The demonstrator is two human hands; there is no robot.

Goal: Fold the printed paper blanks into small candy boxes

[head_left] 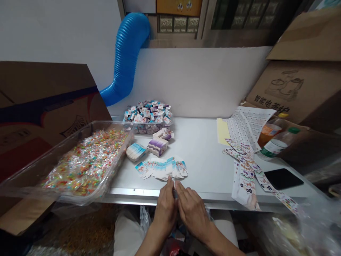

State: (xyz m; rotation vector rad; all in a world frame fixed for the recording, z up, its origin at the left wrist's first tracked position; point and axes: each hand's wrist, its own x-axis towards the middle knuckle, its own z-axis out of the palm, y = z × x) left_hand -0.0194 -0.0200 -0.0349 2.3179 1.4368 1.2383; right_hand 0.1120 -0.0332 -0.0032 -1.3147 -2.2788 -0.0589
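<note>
My left hand (166, 203) and my right hand (192, 209) meet at the table's front edge, fingers closed and tips close together. Something small and pale may be between them, but the fingers hide it. Just beyond the fingertips lies a fanned row of flat white-and-blue printed cartons (161, 169). Behind that row sit a blue-and-white stack (136, 152) and a purple-and-white stack (158, 146) of similar cartons, with a smaller purple-and-white pile (163, 134) farther back. A clear tub (149, 128) at the wall is heaped with small folded boxes (150, 112).
On the left, a large clear plastic bin (106, 183) holds colourful plastic-wrapped bits, beside a big cardboard box (48, 117). A blue corrugated hose (125, 53) rises behind. At right are sticker strips (243, 163), printed sheets (246, 124), a black phone (283, 178) and a green-capped bottle (278, 142).
</note>
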